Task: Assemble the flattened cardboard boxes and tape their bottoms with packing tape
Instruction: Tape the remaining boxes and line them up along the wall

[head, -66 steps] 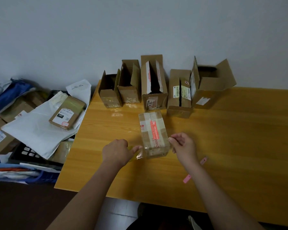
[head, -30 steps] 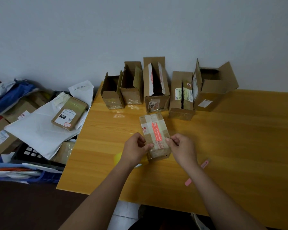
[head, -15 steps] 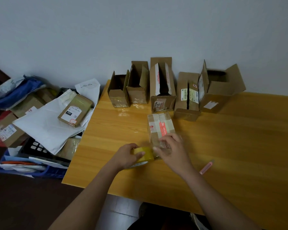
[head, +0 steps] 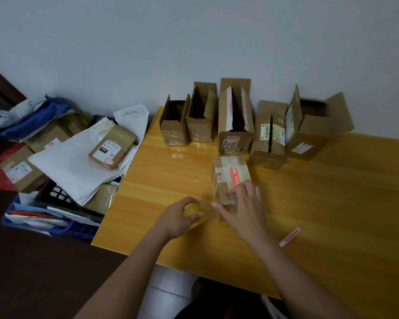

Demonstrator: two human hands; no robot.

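A small cardboard box (head: 230,174) with a red label and old tape lies on the yellow wooden table (head: 332,203), in the middle near me. My right hand (head: 244,208) lies over its near end with fingers spread, pressing on it. My left hand (head: 180,217) grips a yellow roll of packing tape (head: 197,216) just left of the box. A clear strip of tape runs from the roll toward the box.
Several assembled open boxes (head: 235,116) stand in a row against the wall at the table's back. A pink box cutter (head: 289,237) lies right of my right arm. Left of the table a pile of mailers, boxes (head: 112,146) and a blue crate (head: 48,224) sits lower down.
My left hand picked up the tape roll and drew it to the left of the box. My right hand went from the box's side to pressing on its near end.
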